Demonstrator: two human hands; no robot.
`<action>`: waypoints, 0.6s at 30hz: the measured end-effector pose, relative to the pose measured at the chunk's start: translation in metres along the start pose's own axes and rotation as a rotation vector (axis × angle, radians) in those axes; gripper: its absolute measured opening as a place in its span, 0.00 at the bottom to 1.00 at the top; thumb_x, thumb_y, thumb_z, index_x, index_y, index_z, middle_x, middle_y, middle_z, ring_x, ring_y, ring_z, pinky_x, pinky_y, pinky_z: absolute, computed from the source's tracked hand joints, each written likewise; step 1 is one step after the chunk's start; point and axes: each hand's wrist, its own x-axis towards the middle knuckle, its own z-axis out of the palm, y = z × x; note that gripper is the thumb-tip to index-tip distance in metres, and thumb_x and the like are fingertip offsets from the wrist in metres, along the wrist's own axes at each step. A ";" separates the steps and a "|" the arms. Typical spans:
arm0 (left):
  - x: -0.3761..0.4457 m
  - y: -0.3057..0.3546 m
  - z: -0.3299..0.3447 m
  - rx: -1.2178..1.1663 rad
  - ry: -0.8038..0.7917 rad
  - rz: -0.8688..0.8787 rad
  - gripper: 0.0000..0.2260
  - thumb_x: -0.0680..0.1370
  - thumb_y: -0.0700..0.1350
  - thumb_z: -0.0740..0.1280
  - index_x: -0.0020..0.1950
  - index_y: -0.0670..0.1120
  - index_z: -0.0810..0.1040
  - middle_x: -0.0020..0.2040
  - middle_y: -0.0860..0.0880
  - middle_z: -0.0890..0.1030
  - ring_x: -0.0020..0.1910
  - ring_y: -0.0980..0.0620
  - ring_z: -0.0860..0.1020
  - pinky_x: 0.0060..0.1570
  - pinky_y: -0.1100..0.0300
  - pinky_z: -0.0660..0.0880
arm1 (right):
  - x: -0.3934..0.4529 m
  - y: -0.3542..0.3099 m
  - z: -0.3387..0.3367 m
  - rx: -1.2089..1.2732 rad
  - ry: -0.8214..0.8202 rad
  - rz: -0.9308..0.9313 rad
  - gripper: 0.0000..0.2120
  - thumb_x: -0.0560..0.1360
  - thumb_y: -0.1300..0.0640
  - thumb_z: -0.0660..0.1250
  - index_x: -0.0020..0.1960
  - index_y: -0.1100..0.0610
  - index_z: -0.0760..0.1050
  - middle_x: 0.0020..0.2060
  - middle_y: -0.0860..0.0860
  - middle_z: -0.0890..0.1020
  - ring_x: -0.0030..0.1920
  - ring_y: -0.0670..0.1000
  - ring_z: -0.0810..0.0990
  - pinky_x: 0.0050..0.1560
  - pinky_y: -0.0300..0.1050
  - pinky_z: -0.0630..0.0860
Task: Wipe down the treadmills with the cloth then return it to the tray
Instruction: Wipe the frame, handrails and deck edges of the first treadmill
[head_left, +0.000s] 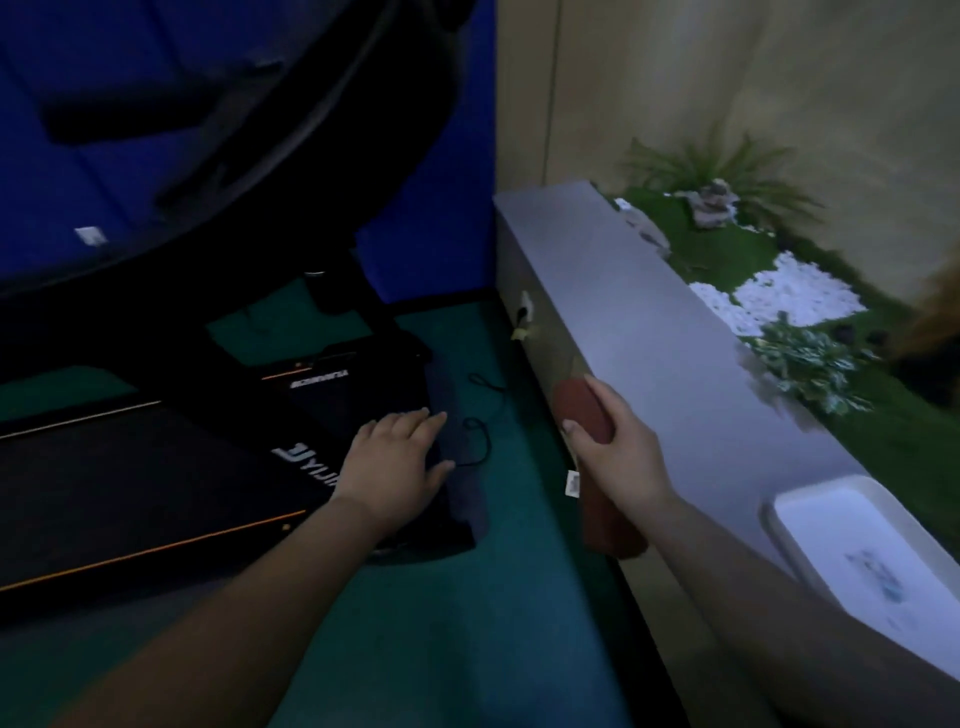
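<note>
Dim gym corner, green floor (467, 597). Reddish-brown cloth (584, 410), rolled and soft, is gripped in the right hand (618, 447), fingers wrapped around it, end hanging below with a small tag. Left hand (400, 462) lies flat, fingers spread, on the black treadmill (156, 483) front edge. White rounded tray (857, 545) sits on the grey ledge (649, 322), near the right forearm.

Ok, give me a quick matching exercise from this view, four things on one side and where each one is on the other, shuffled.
Things:
1. cloth
2. tray
3. left hand
4. white pebbles

Places:
A. on the ledge, near right corner
B. in the planter bed
C. held in the right hand
D. flat on the treadmill deck's end

Pairs: 1-C, 2-A, 3-D, 4-B
</note>
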 end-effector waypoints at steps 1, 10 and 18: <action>-0.009 -0.014 -0.005 -0.008 0.015 -0.024 0.27 0.78 0.60 0.58 0.76 0.53 0.59 0.75 0.51 0.64 0.72 0.48 0.63 0.70 0.50 0.59 | -0.002 -0.013 0.013 0.024 -0.019 -0.020 0.27 0.73 0.45 0.68 0.70 0.38 0.64 0.62 0.39 0.74 0.59 0.42 0.75 0.59 0.29 0.70; -0.086 -0.127 -0.059 -0.067 0.204 -0.130 0.26 0.78 0.58 0.60 0.74 0.51 0.62 0.72 0.51 0.67 0.70 0.49 0.65 0.67 0.51 0.63 | -0.029 -0.119 0.122 0.220 -0.077 -0.165 0.26 0.74 0.50 0.68 0.69 0.39 0.65 0.60 0.38 0.74 0.56 0.34 0.74 0.54 0.27 0.67; -0.101 -0.191 -0.106 -0.084 0.416 -0.233 0.26 0.76 0.57 0.63 0.72 0.51 0.67 0.69 0.50 0.71 0.68 0.48 0.68 0.65 0.51 0.66 | -0.009 -0.214 0.160 0.204 -0.059 -0.339 0.25 0.76 0.51 0.67 0.71 0.42 0.64 0.60 0.39 0.73 0.50 0.30 0.72 0.43 0.16 0.65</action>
